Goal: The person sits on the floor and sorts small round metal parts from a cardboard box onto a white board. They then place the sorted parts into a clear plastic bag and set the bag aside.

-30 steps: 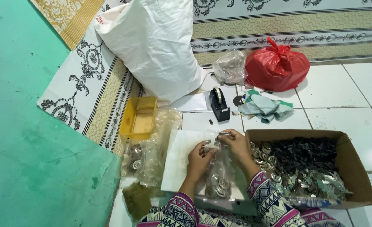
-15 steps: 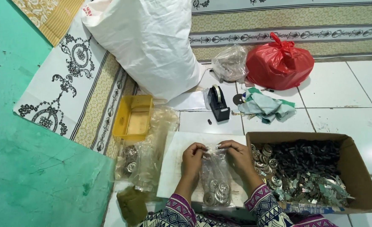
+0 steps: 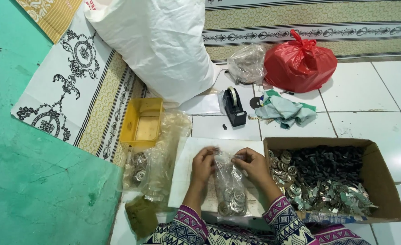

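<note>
A small clear plastic bag (image 3: 230, 190) filled with round metal pieces lies on a white sheet (image 3: 189, 165) on the tiled floor. My left hand (image 3: 203, 164) pinches the bag's top edge from the left. My right hand (image 3: 254, 164) pinches the same top edge from the right. Both hands hold the bag's mouth closed between them. To the right sits an open cardboard box (image 3: 382, 181) holding several shiny round metal pieces and dark small parts.
A black tape dispenser (image 3: 234, 106) stands beyond the sheet. A yellow tray (image 3: 141, 123) and clear bags of metal pieces (image 3: 150, 163) lie at left. A big white sack (image 3: 157, 45), a red plastic bag (image 3: 300, 63), a clear bag (image 3: 246, 63) and a crumpled cloth (image 3: 284, 111) lie farther back.
The view has shifted down and right slightly. My hands have stayed on the bag's top, drawing its mouth together a little lower on the sheet.
</note>
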